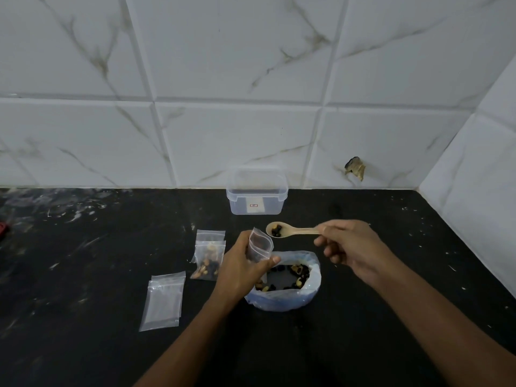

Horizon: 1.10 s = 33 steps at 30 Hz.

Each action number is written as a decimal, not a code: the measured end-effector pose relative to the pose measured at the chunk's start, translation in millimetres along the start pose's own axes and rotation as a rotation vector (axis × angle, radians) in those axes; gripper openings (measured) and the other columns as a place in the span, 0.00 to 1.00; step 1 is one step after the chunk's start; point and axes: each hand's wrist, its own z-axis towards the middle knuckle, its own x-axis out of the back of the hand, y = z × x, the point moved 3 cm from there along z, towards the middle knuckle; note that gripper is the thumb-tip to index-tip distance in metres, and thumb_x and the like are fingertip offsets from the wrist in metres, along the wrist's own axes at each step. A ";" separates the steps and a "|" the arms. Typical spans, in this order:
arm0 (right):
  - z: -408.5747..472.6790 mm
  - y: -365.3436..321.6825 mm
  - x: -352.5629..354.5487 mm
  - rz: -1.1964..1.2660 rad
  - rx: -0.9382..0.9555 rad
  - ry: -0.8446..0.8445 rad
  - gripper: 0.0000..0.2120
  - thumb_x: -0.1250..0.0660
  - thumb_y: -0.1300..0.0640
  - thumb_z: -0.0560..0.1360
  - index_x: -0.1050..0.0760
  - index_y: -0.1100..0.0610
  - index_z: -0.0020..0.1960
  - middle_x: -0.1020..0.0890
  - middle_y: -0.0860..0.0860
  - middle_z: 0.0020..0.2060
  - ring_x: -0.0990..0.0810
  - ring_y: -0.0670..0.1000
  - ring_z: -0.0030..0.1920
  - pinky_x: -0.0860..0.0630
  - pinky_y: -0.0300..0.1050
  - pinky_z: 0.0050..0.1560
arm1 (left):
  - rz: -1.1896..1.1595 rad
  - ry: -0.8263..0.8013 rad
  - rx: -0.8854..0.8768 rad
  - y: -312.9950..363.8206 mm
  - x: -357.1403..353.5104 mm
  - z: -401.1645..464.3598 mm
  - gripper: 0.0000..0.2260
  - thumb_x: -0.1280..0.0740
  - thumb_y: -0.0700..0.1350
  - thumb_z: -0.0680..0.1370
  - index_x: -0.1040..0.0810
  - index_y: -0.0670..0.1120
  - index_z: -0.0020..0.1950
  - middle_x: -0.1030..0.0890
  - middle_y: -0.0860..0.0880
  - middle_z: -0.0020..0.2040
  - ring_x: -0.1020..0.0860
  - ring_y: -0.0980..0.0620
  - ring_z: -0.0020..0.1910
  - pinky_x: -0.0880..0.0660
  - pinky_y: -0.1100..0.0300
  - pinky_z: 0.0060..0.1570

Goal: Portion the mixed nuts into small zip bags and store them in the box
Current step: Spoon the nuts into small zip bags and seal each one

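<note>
My left hand (243, 263) grips a small clear zip bag (260, 245) upright, its mouth open toward the spoon. My right hand (349, 247) pinches the handle of a pale spoon (290, 229) whose bowl carries a few dark and tan nuts, just right of the bag's mouth. Below both sits a blue-white plastic bag of mixed nuts (290, 300), open on top. A filled zip bag (208, 261) lies to the left on the counter. A clear plastic box (257, 202) stands open by the wall.
Empty zip bags (163, 301) lie flat at the front left, and another (210, 235) peeks from behind the filled one. The black counter (83, 261) is scuffed white. Tiled walls close the back and right side; a red item (2, 227) sits at the left edge.
</note>
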 end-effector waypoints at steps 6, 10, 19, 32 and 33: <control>-23.0 -15.9 -25.7 -0.609 0.649 0.129 0.07 0.37 0.59 0.79 0.21 0.50 0.49 0.18 0.47 0.36 0.20 0.43 0.32 0.22 0.36 0.35 | -0.032 0.008 -0.001 10.5 -10.5 5.1 0.22 0.25 0.54 0.71 0.29 0.59 0.61 0.20 0.59 0.54 0.22 0.65 0.53 0.25 0.68 0.49; -32.2 -2.1 -47.5 -1.057 1.046 0.155 0.06 0.37 0.58 0.75 0.22 0.56 0.43 0.23 0.49 0.31 0.26 0.46 0.28 0.25 0.42 0.27 | -0.049 0.022 0.002 14.0 -12.8 6.2 0.19 0.25 0.53 0.71 0.28 0.57 0.57 0.19 0.58 0.51 0.22 0.66 0.50 0.25 0.69 0.47; -32.1 -0.3 -28.0 -0.681 0.968 0.395 0.05 0.34 0.63 0.75 0.20 0.57 0.48 0.20 0.49 0.34 0.23 0.45 0.31 0.23 0.40 0.31 | -0.060 0.063 0.041 11.1 -8.3 5.2 0.21 0.25 0.55 0.71 0.28 0.55 0.59 0.21 0.58 0.52 0.23 0.66 0.51 0.27 0.68 0.47; 15.7 118.3 -49.4 -0.575 0.188 0.277 0.07 0.38 0.57 0.80 0.24 0.49 0.46 0.20 0.47 0.36 0.20 0.42 0.36 0.18 0.44 0.39 | -0.029 0.109 0.014 14.6 3.0 -5.8 0.22 0.25 0.54 0.71 0.31 0.56 0.59 0.22 0.58 0.52 0.23 0.62 0.52 0.29 0.71 0.45; 14.2 120.6 -50.4 -0.574 0.181 0.274 0.06 0.38 0.57 0.79 0.24 0.49 0.47 0.21 0.46 0.36 0.20 0.42 0.36 0.18 0.43 0.40 | -0.026 0.108 0.010 14.9 2.7 -6.4 0.22 0.25 0.55 0.71 0.31 0.55 0.59 0.22 0.58 0.52 0.23 0.62 0.52 0.28 0.71 0.45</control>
